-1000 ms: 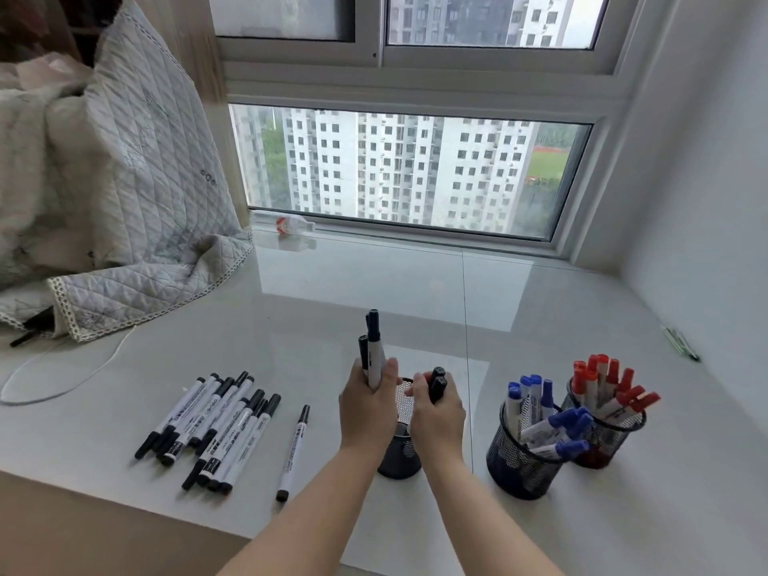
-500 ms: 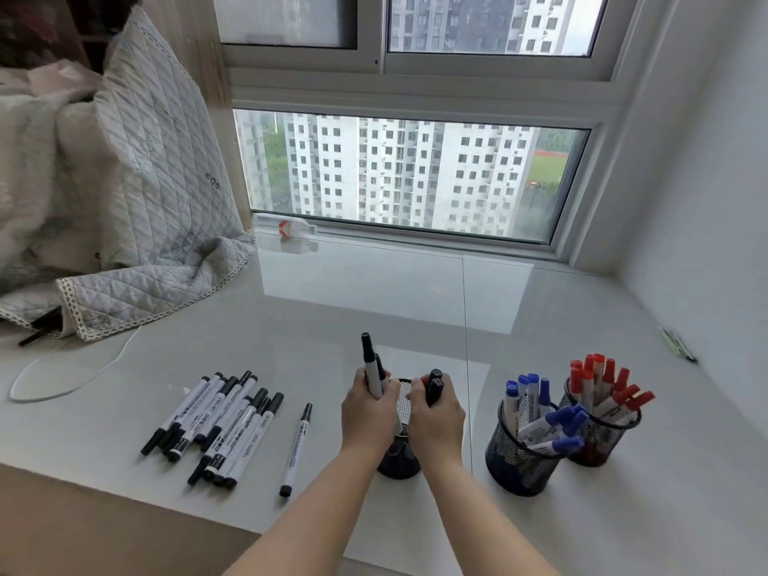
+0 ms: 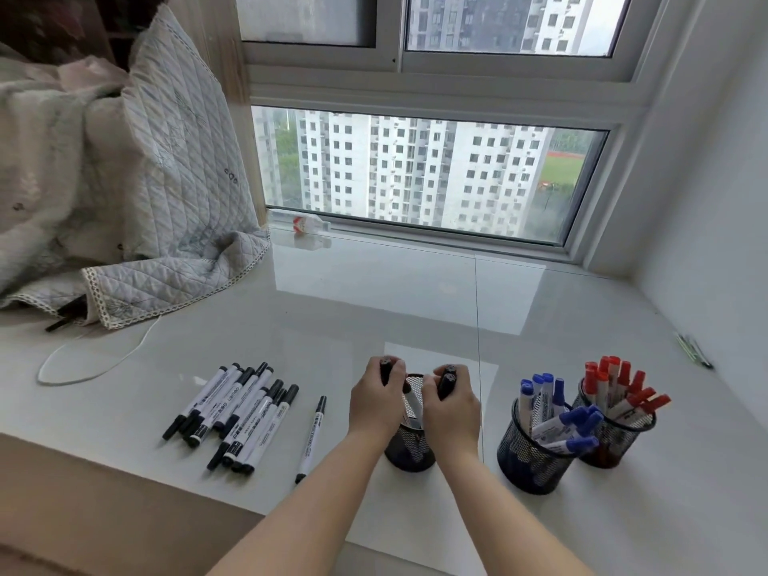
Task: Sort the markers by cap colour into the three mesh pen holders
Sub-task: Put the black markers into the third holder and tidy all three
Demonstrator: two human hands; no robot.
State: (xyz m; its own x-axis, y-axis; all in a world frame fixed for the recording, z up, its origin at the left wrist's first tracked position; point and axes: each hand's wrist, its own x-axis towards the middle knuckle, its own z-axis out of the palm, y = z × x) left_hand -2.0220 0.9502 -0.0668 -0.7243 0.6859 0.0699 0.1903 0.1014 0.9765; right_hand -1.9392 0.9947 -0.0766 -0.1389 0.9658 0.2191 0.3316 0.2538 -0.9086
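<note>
My left hand point(image 3: 374, 399) and my right hand point(image 3: 453, 403) each grip black-capped markers point(image 3: 446, 378) upright over a black mesh holder point(image 3: 409, 451), their lower ends down inside it. Left of the holder lies a pile of several black-capped markers point(image 3: 237, 413) on the white sill, and one single black marker point(image 3: 311, 438) lies apart, closer to the holder. To the right stands a mesh holder of blue-capped markers point(image 3: 534, 451), with a holder of red-capped markers point(image 3: 615, 434) just behind it.
A quilted blanket point(image 3: 137, 201) is heaped at the back left, with a white cable point(image 3: 87, 367) looping out from under it. A small bottle point(image 3: 303, 224) lies by the window. Thin green sticks point(image 3: 692, 351) rest against the right wall.
The markers in my left hand have dropped from standing high above the holder to sitting low inside it. Both hands stay at the holder's rim.
</note>
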